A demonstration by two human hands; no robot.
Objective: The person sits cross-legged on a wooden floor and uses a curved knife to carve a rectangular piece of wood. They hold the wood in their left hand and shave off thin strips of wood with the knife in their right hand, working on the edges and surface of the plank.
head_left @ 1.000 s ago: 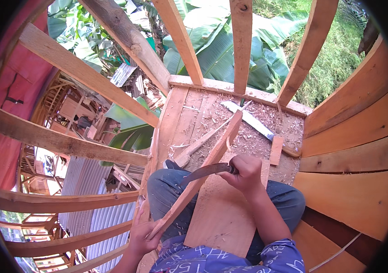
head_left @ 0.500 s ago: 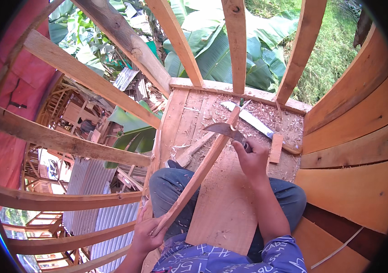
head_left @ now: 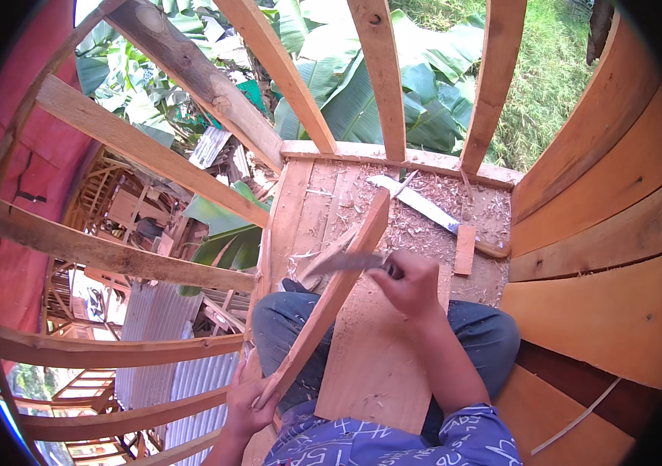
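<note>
Left hand [head_left: 250,401] grips near end of one squared wood strip [head_left: 313,322], slanting over one flat board [head_left: 381,365]; right hand [head_left: 412,283] closed round one curved knife [head_left: 344,262] lying across it, strip's far end free. Beyond: one long pale blade [head_left: 418,206] among curly shavings [head_left: 424,239], three sawn slats [head_left: 377,78], open gaps between, along raised floor edge [head_left: 433,165].

Curved knife [head_left: 358,262] across a slanting wooden strip [head_left: 328,303].
The blade, dark grey and slightly blurred, curves to a point at the left; a short dark handle sits at its right end. It crosses the strip's upper half; whether the edge bites in cannot be told. The strip is long, straight, reddish-brown and bare, running from lower left to upper right.
</note>
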